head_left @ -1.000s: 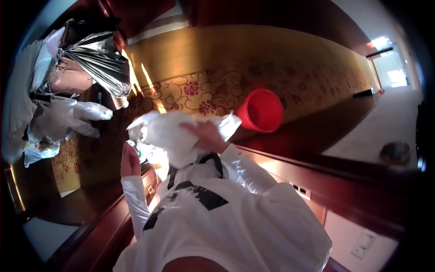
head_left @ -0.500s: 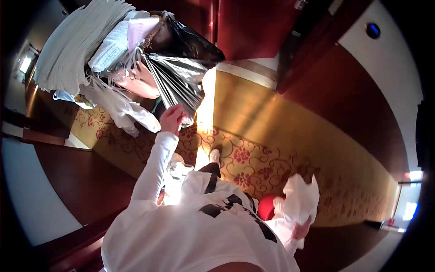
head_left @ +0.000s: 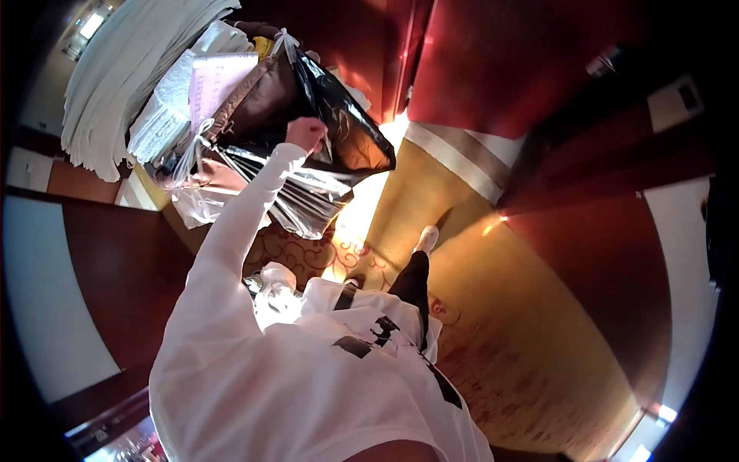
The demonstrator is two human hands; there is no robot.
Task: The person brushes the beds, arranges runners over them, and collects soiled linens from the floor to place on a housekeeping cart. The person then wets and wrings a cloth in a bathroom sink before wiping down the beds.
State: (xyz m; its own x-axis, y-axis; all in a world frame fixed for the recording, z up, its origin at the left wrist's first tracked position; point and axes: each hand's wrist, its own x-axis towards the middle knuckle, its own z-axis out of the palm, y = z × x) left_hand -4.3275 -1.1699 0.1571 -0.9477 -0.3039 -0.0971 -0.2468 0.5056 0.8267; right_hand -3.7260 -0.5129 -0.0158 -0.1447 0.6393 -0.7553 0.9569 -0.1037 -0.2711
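Observation:
My left hand (head_left: 308, 135), its fingers closed, is over the mouth of a black plastic bag (head_left: 331, 115). Whether anything is in those fingers I cannot make out. The bag hangs open from a loaded cart, tied with a white knot (head_left: 286, 38) at its top. Beside it on the cart are a printed pale sheet (head_left: 215, 77), a stack of white packets (head_left: 158, 123) and a thick pile of folded white linen (head_left: 127, 69). My right hand is out of sight.
A clear plastic bag (head_left: 196, 206) hangs low on the cart's side. Ahead, a dark red door (head_left: 485, 69) stands by a striped threshold (head_left: 454, 158). Patterned gold carpet (head_left: 493, 339) runs along the corridor. My foot (head_left: 426, 239) is in front of me.
I have stepped nearer to the cart and door. My left hand has moved up over the black bag's mouth. My right hand, holding crumpled white material before, has left the view.

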